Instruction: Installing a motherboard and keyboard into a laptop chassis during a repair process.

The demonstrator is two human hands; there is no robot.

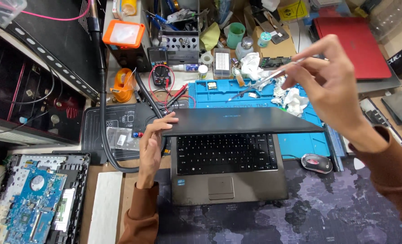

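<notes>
1. Your left hand point(152, 143) grips the left edge of the laptop point(228, 174) lid point(237, 121), which stands half open over the keyboard.
2. Your right hand point(332, 86) pinches tweezers point(264, 81) closed, raised above the blue mat point(300, 142).
3. A mouse point(316, 163) lies right of the laptop.

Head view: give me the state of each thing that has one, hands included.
laptop: lid part-lowered over the keyboard.
left hand: gripping the lid's left corner.
right hand: raised, pinching tweezers.
tweezers: held in the air, tips toward the blue mat.
blue mat: flat, partly under the laptop.
mouse: resting on the desk pad, untouched.
second laptop: cover off, blue board exposed.
red laptop: closed.
</notes>
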